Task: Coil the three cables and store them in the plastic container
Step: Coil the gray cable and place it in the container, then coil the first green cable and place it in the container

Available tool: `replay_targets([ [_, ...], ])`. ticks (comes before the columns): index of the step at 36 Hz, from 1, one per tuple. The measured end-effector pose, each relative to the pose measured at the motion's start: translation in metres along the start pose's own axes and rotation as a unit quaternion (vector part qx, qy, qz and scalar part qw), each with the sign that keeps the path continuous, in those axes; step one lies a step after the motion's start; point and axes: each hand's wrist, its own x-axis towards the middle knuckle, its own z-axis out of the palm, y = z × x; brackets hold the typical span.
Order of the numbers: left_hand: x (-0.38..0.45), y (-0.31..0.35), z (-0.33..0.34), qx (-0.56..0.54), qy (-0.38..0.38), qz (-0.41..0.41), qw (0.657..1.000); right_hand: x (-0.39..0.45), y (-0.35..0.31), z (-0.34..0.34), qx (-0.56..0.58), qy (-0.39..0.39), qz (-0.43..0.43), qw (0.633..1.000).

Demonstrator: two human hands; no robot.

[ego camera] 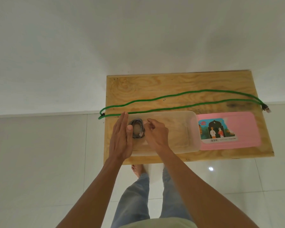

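A coiled grey cable (137,129) sits in the left end of the clear plastic container (184,129) on the plywood worktop (155,86). The left hand (121,137) is flat, fingers together, against the container's left end, thumb touching the coil. The right hand (155,133), fingers curled, rests at the coil's right side; whether it pinches it I cannot tell. A green cable (179,99) lies uncoiled just behind the container, and a pink lid (237,130) lies to the container's right.

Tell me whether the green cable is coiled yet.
Not coiled. The green cable lies stretched in one long doubled run across the wooden board, outside the plastic container.

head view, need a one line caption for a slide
Both hands settle a coiled grey cable into the clear container; green cable lies uncoiled.
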Motion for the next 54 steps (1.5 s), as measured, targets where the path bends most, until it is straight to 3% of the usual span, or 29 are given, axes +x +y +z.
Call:
replay_targets([
  [10, 0.007, 0.02, -0.024, 0.009, 0.004, -0.025, 1.0, -0.012, -0.014, -0.033, -0.006, 0.015, -0.018, 1.0],
  [22, 0.058, 0.06, -0.061, 0.041, 0.038, -0.005, 0.998, 0.001, -0.06, -0.091, -0.03, 0.056, -0.109, 0.992],
  [29, 0.096, 0.063, -0.048, 0.093, -0.016, -0.028, 0.995, 0.043, -0.057, -0.115, -0.082, 0.049, -0.116, 0.989],
  [36, 0.137, 0.054, -0.031, 0.16, -0.097, -0.086, 0.979, 0.103, -0.039, -0.121, -0.131, -0.01, -0.09, 0.987],
  [42, 0.167, 0.047, -0.016, 0.264, -0.21, -0.112, 0.935, 0.144, -0.028, -0.109, -0.215, -0.103, -0.079, 0.968],
  [46, 0.177, 0.045, -0.005, 0.335, -0.259, -0.11, 0.899, 0.158, -0.024, -0.096, -0.206, -0.129, -0.055, 0.968],
  [54, 0.193, 0.042, -0.023, 0.231, -0.215, -0.149, 0.937, 0.163, -0.033, -0.088, -0.252, -0.144, -0.056, 0.956],
])
